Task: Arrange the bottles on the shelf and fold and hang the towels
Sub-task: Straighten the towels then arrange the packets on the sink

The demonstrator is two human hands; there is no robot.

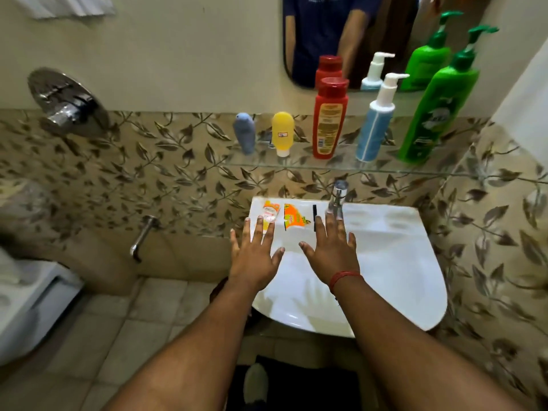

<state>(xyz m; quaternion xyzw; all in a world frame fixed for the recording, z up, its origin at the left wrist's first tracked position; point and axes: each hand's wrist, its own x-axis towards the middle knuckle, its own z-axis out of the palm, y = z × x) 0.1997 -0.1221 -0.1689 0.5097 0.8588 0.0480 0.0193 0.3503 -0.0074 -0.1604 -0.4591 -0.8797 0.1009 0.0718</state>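
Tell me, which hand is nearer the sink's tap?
Right. The right hand reaches its fingertips just below the tap; the left hand lies further left, by the sachets.

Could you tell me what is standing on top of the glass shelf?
Five bottles stand on the glass shelf: blue-grey, yellow, red, light blue pump, green pump. Nothing seems hidden behind them.

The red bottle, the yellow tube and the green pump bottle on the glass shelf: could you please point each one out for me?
red bottle [328, 126], head view, on its front label.
yellow tube [283, 132], head view, on its body.
green pump bottle [436, 114], head view, on its body.
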